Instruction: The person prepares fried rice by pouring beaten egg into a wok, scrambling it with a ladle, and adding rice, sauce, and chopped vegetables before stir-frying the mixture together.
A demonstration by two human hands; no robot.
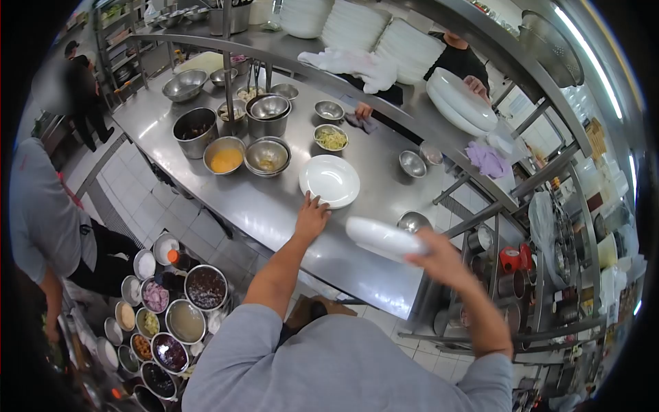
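Observation:
A white plate [328, 180] lies on the steel counter in front of me. My left hand [313, 218] touches its near rim with spread fingers. Gripped by its right edge, a second white plate [381, 237] is tilted over the counter's near side, in my right hand [439, 257]. That hand and plate are smeared by motion. A small steel bowl [413, 222] stands just behind the held plate. Beyond the first plate is a bowl of pale yellow-green shreds [331, 139].
Left on the counter [274, 226] are an orange-yellow bowl [225, 159] and a dark pot [195, 130]. Overhead, a shelf bears stacked white plates [357, 27]. Ingredient containers [185, 321] stand lower left. A person [48, 206] is at left, another [456, 58] behind the shelf.

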